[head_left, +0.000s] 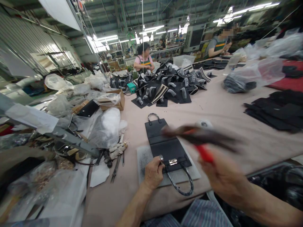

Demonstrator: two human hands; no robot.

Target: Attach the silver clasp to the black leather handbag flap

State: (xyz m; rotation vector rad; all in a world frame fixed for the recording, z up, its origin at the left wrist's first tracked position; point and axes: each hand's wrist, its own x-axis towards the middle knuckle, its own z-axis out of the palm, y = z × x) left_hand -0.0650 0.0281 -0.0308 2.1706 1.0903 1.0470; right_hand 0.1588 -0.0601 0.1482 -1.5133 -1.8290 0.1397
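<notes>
— What are the fingers doing?

— The fingers (158, 162) of the left hand (153, 175) are pinched on a small metal ring (161, 157). They hold it at the near end of the black bag panel (165, 143), just beside its silver clasp (172, 162). The right hand (221, 176) is closed around the red grip of a tool (203, 152). Its dark head is blurred above the panel, so I cannot tell what kind it is.

— Where does the panel lie?

— Flat on a grey mat (144, 157) at the near edge of the tabletop (213, 107). One curved handle (182, 190) loops toward the person, and another sits at the far end.

— And around it?

— Left of the mat are small hand tools (117, 164), next to clear plastic bags (106, 126). Farther back is a heap of black pieces (165, 90), and to the right are stacked black sheets (276, 110). A co-worker (144, 60) sits at the far end.
</notes>
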